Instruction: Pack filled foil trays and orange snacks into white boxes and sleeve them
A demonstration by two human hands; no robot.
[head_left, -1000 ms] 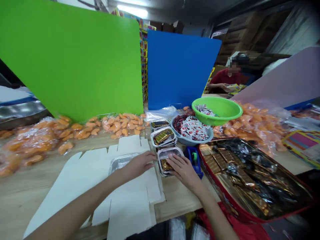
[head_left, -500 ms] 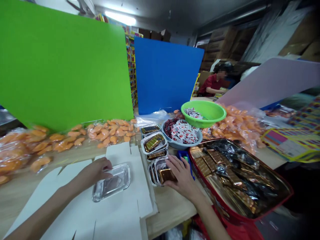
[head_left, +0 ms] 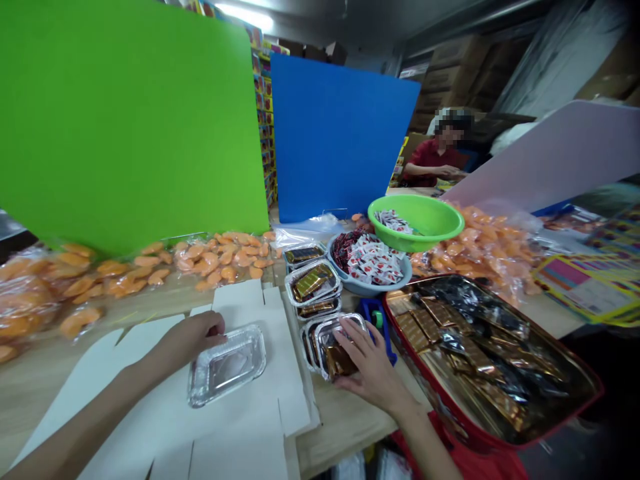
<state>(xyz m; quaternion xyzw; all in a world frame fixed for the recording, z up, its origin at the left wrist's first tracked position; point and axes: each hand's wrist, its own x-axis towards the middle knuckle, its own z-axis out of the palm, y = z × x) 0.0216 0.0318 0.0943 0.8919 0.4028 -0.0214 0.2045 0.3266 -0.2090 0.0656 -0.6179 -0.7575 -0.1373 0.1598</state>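
The left hand [head_left: 196, 340] lay narrowly curled against one rectangular foil tray [head_left: 227, 367], while the right hand [head_left: 373, 377] gripped a second foil tray [head_left: 340, 353] of gold-wrapped bars

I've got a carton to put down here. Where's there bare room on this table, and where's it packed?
Bare wood shows between the white card and the red tray, and in a strip between the card and the orange packets. It's crowded around the right hand, with foil trays, a bowl and a tape dispenser.
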